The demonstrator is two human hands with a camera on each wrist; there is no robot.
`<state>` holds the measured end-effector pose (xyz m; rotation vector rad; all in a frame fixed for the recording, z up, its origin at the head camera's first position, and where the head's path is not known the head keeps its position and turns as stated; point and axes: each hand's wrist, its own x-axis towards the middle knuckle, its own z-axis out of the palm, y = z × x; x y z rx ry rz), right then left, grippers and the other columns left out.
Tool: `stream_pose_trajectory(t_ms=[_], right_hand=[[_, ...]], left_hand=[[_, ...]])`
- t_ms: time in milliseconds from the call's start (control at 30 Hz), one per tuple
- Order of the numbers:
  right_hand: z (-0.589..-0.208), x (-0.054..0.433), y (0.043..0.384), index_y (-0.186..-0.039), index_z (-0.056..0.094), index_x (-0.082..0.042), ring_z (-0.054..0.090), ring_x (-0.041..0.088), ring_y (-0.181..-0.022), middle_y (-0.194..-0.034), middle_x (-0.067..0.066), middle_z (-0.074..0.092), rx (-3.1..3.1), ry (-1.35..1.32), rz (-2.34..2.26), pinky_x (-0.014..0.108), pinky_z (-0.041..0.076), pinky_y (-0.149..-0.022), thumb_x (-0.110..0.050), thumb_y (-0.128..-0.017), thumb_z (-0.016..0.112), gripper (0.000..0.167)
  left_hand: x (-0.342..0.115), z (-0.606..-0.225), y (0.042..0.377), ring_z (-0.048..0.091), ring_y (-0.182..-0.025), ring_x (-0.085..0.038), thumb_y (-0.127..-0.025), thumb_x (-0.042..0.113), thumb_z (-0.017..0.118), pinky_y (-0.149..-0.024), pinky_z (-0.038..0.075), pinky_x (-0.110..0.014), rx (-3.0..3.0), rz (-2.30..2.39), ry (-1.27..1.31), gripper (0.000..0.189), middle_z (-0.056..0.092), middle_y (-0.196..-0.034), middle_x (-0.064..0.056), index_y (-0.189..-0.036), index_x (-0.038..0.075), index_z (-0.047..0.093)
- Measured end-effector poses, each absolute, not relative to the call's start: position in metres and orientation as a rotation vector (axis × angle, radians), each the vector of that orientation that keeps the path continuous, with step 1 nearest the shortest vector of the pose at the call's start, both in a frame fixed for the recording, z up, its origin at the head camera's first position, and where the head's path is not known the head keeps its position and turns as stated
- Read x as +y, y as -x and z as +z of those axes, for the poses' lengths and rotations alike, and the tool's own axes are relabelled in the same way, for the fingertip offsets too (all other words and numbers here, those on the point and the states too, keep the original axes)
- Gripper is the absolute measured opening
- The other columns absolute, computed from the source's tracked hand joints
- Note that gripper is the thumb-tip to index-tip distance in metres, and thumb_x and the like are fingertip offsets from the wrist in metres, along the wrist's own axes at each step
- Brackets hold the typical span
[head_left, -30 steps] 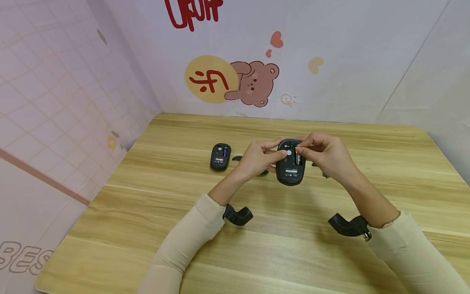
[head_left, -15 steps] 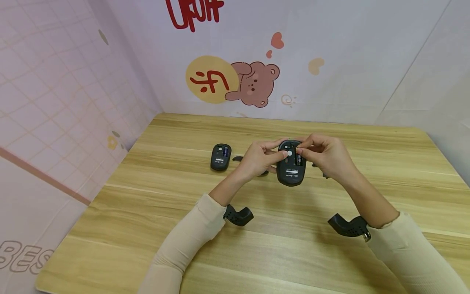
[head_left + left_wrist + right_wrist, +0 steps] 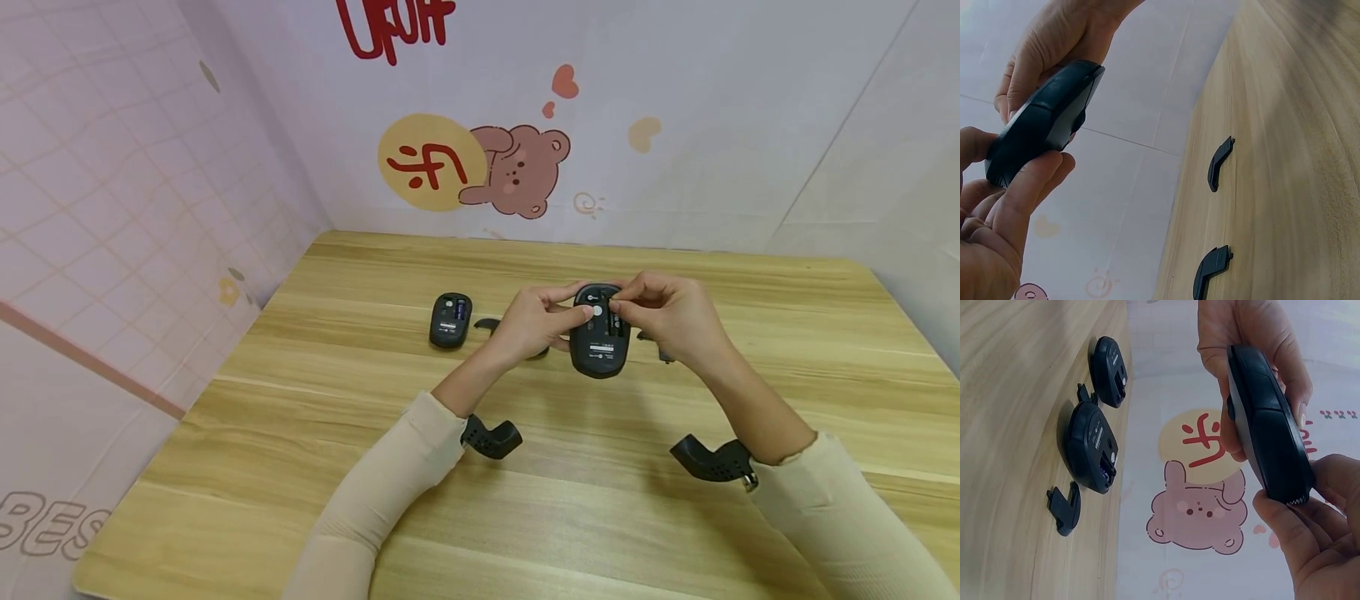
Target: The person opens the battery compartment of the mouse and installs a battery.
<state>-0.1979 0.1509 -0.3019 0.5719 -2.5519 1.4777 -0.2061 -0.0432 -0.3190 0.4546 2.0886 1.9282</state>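
Observation:
My left hand (image 3: 531, 321) holds a black computer mouse (image 3: 597, 354) above the table, underside towards the head camera. Its thumb lies on the underside, beside a white round spot. A dark battery (image 3: 617, 325) shows in the long slot of the mouse. My right hand (image 3: 671, 312) has thumb and forefinger at the upper end of this slot, over the battery's end. In the right wrist view, the right hand's fingers (image 3: 1288, 534) grip the end of the mouse from both sides. The left hand (image 3: 1254, 337) clasps the mouse's other end there.
Another upturned mouse (image 3: 451, 321) with a blue battery lies on the wooden table (image 3: 300, 400). A further mouse (image 3: 1091, 447) lies partly hidden behind my left hand in the head view. Loose black covers (image 3: 1220, 164) lie around them. A printed cloth wall (image 3: 712, 125) stands behind.
Both hands stay on the mouse, which has shifted slightly right. The bright glint at the battery's end, visible a second ago, no longer shows.

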Motion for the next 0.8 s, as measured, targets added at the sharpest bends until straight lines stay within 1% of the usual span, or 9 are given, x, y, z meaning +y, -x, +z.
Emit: stream_pose_trajectory(t_ms=[133,233,300,400,533,600,667,800], right_hand=[[-0.303,0.152,0.197,-0.085,0.067,0.002,0.062,-0.003,-0.074,-0.102,0.02,0.065,-2.54,-0.564,1.449,0.018,0.055,-0.059,-0.003,-0.084,0.067,0.005],[-0.303,0.153,0.196,-0.086,0.066,0.002,0.061,-0.005,-0.076,-0.098,0.018,0.066,-2.531,-0.57,1.393,0.014,0.054,-0.061,-0.002,-0.085,0.066,0.004],[-0.303,0.155,0.196,-0.089,0.065,0.002,0.061,-0.004,-0.077,-0.096,0.018,0.067,-2.531,-0.569,1.355,0.012,0.052,-0.063,-0.004,-0.086,0.064,0.006],[-0.302,0.158,0.195,-0.098,0.062,0.0,0.064,0.006,-0.085,-0.1,0.018,0.066,-2.556,-0.533,1.345,0.01,0.051,-0.067,-0.01,-0.09,0.061,0.014],[-0.297,0.166,0.195,-0.111,0.058,-0.004,0.062,0.024,-0.098,-0.113,0.017,0.062,-2.595,-0.445,1.351,0.009,0.048,-0.071,-0.022,-0.094,0.056,0.025],[-0.295,0.171,0.194,-0.113,0.056,-0.006,0.061,0.027,-0.1,-0.116,0.016,0.061,-2.601,-0.407,1.334,0.009,0.047,-0.072,-0.026,-0.094,0.055,0.028],[-0.295,0.175,0.194,-0.114,0.055,-0.006,0.061,0.023,-0.101,-0.118,0.016,0.061,-2.595,-0.381,1.322,0.008,0.046,-0.072,-0.027,-0.094,0.055,0.03],[-0.297,0.185,0.193,-0.115,0.055,-0.006,0.06,0.001,-0.094,-0.118,0.016,0.06,-2.582,-0.336,1.32,0.007,0.047,-0.07,-0.027,-0.094,0.056,0.03]], left_hand=[[-0.04,-0.319,0.208,0.068,-0.079,-0.024,-0.09,0.01,0.062,-0.064,0.058,-0.039,2.074,1.916,-0.439,0.046,0.067,-0.098,-0.017,-0.134,0.008,0.049],[-0.038,-0.319,0.21,0.068,-0.078,-0.026,-0.09,0.01,0.062,-0.065,0.058,-0.04,2.067,1.899,-0.422,0.046,0.067,-0.097,-0.019,-0.134,0.008,0.049],[-0.036,-0.32,0.212,0.068,-0.076,-0.025,-0.09,0.01,0.062,-0.065,0.058,-0.039,2.064,1.891,-0.412,0.046,0.067,-0.096,-0.019,-0.134,0.009,0.049],[-0.032,-0.321,0.215,0.068,-0.073,-0.024,-0.09,0.012,0.062,-0.064,0.058,-0.038,2.066,1.882,-0.409,0.046,0.068,-0.093,-0.017,-0.134,0.01,0.05],[-0.026,-0.324,0.22,0.068,-0.07,-0.021,-0.089,0.013,0.063,-0.062,0.058,-0.035,2.091,1.879,-0.407,0.045,0.069,-0.09,-0.014,-0.133,0.011,0.051],[-0.023,-0.325,0.223,0.068,-0.069,-0.022,-0.089,0.014,0.063,-0.06,0.058,-0.035,2.113,1.874,-0.404,0.046,0.069,-0.089,-0.014,-0.133,0.011,0.051],[-0.019,-0.327,0.225,0.068,-0.069,-0.022,-0.089,0.015,0.064,-0.06,0.058,-0.035,2.134,1.867,-0.4,0.045,0.069,-0.09,-0.013,-0.132,0.012,0.052],[-0.013,-0.33,0.231,0.068,-0.072,-0.025,-0.089,0.015,0.064,-0.059,0.058,-0.036,2.159,1.853,-0.402,0.045,0.069,-0.094,-0.015,-0.132,0.012,0.053]])
